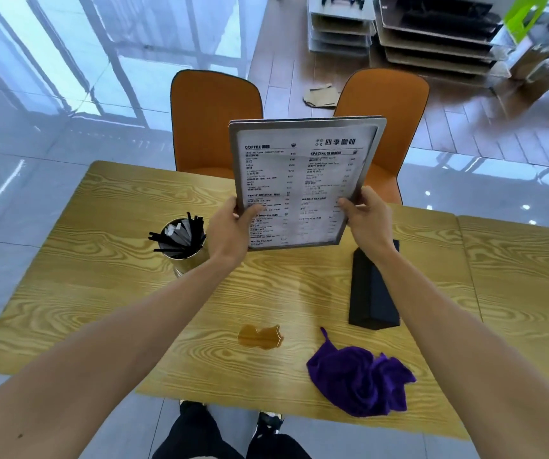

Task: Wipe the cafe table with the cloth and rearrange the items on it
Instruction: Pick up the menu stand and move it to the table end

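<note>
Both my hands hold a framed menu board (pixel 303 173) upright above the wooden cafe table (pixel 100 286). My left hand (pixel 233 230) grips its lower left edge and my right hand (pixel 364 217) grips its lower right edge. A crumpled purple cloth (pixel 361 380) lies near the table's front edge, right of centre. A brown liquid spill (pixel 259 336) sits on the tabletop just left of the cloth. A metal cup of black straws (pixel 182 241) stands at the left, close to my left wrist. A long black box (pixel 370 293) lies under my right forearm.
Two orange chairs (pixel 215 120) (pixel 389 104) stand at the far side of the table. A second wooden table (pixel 525 283) adjoins on the right. Stacked trays and shelving (pixel 432 38) stand on the floor at the back right. My shoes (pixel 268 422) show below the front edge.
</note>
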The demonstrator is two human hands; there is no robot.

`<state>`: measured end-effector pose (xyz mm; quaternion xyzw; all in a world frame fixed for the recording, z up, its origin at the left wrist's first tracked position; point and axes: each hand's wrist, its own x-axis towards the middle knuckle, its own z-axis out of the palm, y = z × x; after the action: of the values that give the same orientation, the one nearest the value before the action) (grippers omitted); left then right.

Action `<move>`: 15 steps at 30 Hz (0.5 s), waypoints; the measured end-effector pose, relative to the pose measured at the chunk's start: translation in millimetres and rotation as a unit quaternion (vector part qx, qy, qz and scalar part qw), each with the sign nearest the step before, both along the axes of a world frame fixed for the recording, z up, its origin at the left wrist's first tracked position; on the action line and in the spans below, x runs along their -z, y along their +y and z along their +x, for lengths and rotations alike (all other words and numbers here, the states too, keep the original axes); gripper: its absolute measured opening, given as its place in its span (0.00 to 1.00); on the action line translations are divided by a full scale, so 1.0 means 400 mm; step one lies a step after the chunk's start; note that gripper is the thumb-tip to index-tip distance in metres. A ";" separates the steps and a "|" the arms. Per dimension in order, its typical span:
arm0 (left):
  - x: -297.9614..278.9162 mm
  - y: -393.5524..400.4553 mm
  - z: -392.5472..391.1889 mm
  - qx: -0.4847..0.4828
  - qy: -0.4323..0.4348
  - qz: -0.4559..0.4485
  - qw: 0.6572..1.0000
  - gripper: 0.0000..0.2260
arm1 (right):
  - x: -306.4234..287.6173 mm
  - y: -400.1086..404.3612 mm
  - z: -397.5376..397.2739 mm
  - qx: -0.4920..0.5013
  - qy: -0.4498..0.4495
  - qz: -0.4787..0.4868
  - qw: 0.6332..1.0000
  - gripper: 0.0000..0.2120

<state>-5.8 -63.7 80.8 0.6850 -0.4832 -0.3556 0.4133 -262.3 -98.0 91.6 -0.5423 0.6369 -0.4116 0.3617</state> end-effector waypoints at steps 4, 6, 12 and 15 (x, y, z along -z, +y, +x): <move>-0.091 -0.060 0.053 0.001 -0.049 -0.057 0.997 0.11 | -0.079 -0.061 0.049 0.001 -0.008 -0.035 0.999 0.06; -0.128 -0.089 0.096 -0.007 -0.060 -0.078 0.995 0.12 | -0.114 -0.093 0.091 0.003 0.002 -0.052 0.999 0.04; -0.161 -0.150 0.285 -0.027 -0.018 -0.096 0.995 0.14 | -0.168 -0.168 0.283 -0.012 0.002 -0.084 0.996 0.05; -0.165 -0.169 0.415 -0.039 -0.017 -0.089 0.995 0.12 | -0.163 -0.208 0.412 -0.026 0.005 -0.064 0.998 0.06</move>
<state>160.3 -131.5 146.7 0.6697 -0.4931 -0.2833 0.4775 -97.4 -181.1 156.7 -0.5829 0.5962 -0.4396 0.3340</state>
